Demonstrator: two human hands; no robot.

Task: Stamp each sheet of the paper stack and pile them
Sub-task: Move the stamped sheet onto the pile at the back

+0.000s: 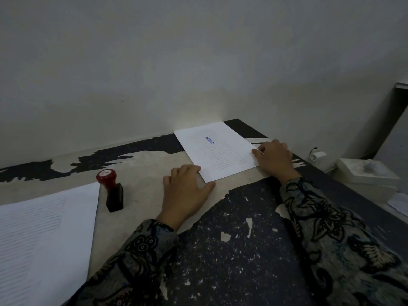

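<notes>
Stamped sheet [217, 151]: far right on table [150, 164], mark up. Left hand [187, 187], right hand [274, 159]: grip spread, fingertips on near corners. Square edges gently. Stamp [110, 189], unstamped stack [44, 235]: left, untouched.

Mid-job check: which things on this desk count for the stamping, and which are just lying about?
For the job:
- stamped sheet, held at its edges by the left hand and right hand
- stamp, standing upright
- paper stack, at the near left

Lying about:
- white box, off to the right
- wall socket
</notes>
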